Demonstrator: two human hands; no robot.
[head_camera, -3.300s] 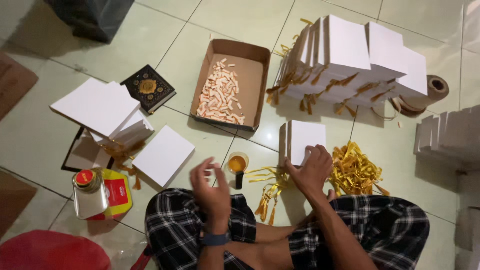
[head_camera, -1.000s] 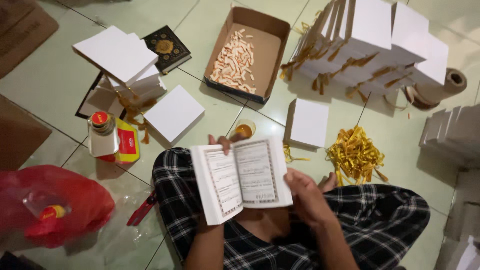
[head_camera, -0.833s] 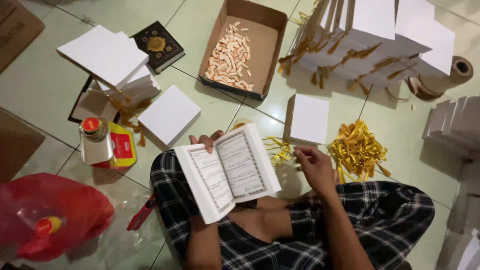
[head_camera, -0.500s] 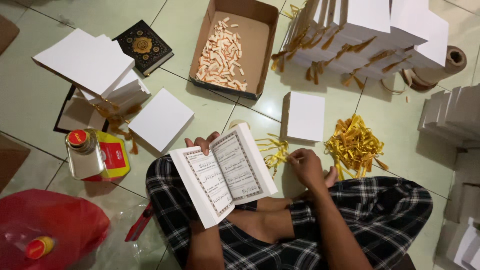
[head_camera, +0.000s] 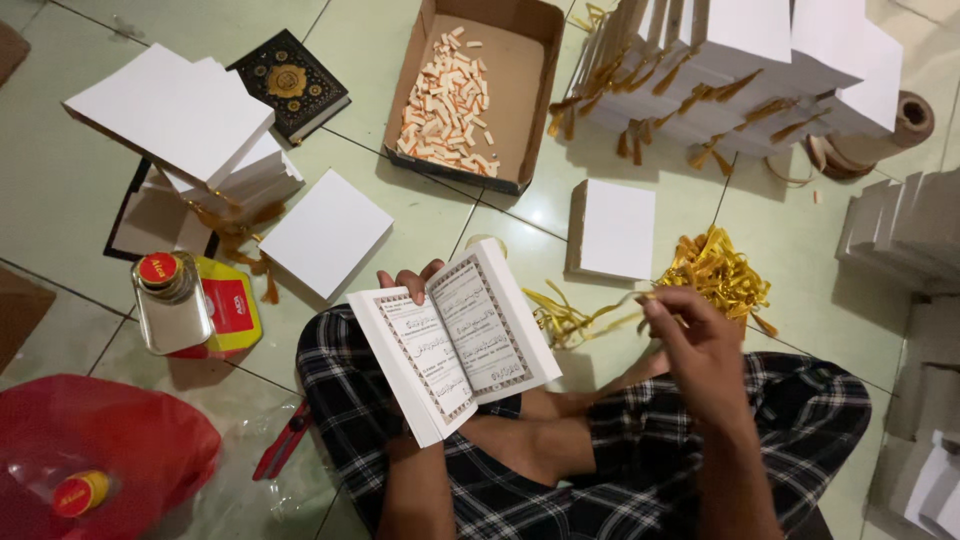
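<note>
Right hand (head_camera: 700, 345) has lifted off the floor, now pinching a gold ribbon (head_camera: 575, 318) drawn from the pile!

Left hand (head_camera: 408, 283) stays under the open book (head_camera: 455, 348), fingertips curled over its top edge, grip grasping it from behind above the lap. The book's spine runs diagonally, top tilted away toward the cardboard box (head_camera: 478, 85). Right grip is clenched on the ribbon, which trails left toward the book; the ribbon pile (head_camera: 722, 275) lies just beyond the knuckles.

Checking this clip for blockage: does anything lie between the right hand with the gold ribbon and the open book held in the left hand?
Nothing visible does. The right hand pinches a gold ribbon just right of the open book, which the left hand props from behind. Only bare floor tile and the lap show between them.
</note>
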